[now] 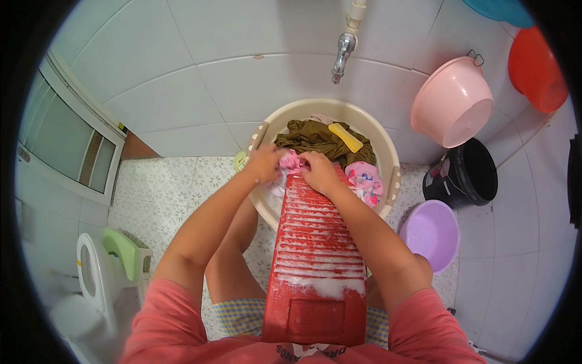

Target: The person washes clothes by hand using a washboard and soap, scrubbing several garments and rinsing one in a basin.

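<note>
A bunched pink cloth (291, 162) is gripped between my left hand (265, 164) and my right hand (319, 172), at the far end of a red plastic washboard (313, 259). My left hand is blurred. White suds coat the ridges of the board, which leans from my lap onto a large beige basin (386, 136). Inside the basin lie an olive-brown garment (304, 136), a yellow bar of laundry soap (345, 138) resting on it, and a pink printed garment (365, 179) at the right. Whitish fabric beneath my left hand is partly hidden.
A chrome tap (343, 57) juts from the tiled wall above the basin. On the right are a hanging pink basin (454, 102), a red basin (539, 68), a black bucket (459, 175) and a purple basin (432, 234). A green-topped stool (122, 252) stands left.
</note>
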A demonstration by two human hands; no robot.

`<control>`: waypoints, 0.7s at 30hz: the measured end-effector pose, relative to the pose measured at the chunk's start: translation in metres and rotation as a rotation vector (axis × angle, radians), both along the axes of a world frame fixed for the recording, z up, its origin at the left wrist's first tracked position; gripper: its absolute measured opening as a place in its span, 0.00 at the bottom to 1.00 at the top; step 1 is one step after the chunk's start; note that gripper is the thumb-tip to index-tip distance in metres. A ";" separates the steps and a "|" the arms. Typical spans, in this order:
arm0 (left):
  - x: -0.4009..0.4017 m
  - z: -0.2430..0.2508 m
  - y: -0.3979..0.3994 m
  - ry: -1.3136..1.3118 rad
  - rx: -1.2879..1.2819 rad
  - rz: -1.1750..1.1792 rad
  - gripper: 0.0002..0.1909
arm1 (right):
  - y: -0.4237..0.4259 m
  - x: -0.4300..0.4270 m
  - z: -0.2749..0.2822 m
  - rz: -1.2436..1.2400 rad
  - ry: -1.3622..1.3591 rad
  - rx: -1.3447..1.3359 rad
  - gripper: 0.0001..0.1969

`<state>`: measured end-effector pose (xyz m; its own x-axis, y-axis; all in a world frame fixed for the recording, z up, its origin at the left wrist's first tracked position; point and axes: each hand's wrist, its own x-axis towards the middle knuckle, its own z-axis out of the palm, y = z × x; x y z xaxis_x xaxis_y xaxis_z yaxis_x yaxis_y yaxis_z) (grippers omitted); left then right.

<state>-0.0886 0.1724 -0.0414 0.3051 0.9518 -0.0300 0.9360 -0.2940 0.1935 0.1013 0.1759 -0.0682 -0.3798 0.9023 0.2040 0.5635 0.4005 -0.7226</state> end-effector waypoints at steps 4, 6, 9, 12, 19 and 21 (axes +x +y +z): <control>0.018 -0.068 -0.007 0.093 -0.101 0.005 0.28 | 0.001 -0.005 -0.011 0.023 -0.091 0.021 0.19; 0.026 -0.085 -0.013 0.427 -0.150 -0.088 0.26 | 0.000 0.000 -0.015 0.015 -0.137 0.004 0.19; 0.030 -0.098 0.000 0.847 -0.306 -0.250 0.20 | -0.002 0.009 -0.020 0.033 -0.238 -0.103 0.19; 0.014 -0.094 0.020 0.468 -0.360 -0.099 0.16 | 0.000 0.010 -0.030 0.097 -0.250 -0.095 0.20; -0.014 0.025 0.047 -0.227 -0.306 0.290 0.25 | 0.001 0.013 -0.023 0.092 -0.294 -0.200 0.23; -0.013 0.027 0.045 -0.485 -0.331 0.388 0.28 | 0.001 0.014 -0.024 0.064 -0.309 -0.210 0.23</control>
